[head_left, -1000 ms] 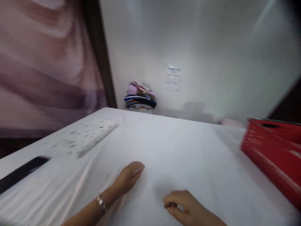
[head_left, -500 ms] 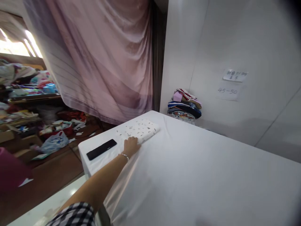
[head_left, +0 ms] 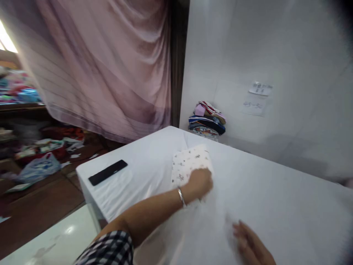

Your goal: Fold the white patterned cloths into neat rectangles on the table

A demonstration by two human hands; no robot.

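On the white-covered table lies a folded white cloth [head_left: 186,163] with small dark prints, its near right part hidden under my hand. My left hand [head_left: 200,181], with a silver bracelet at the wrist, is closed over the cloth's near right edge; its fingertips are out of sight. My right hand [head_left: 249,243] is low in the view, apart from the cloth. Slightly blurred, its fingers point up and left with nothing visible in them. A black phone [head_left: 108,172] rests to the left of the cloth.
The white table [head_left: 275,198] stretches to the right. Behind it, a stack of folded fabrics [head_left: 208,119] stands by the wall under paper notes [head_left: 257,97]. A pink curtain [head_left: 118,66] hangs at the back. Plastic bags [head_left: 41,167] and clutter lie on the floor at left.
My left hand has moved right across the table, carrying the printed cloth away from the phone. My right hand has come into view at the bottom. The view has shifted slightly to the right.
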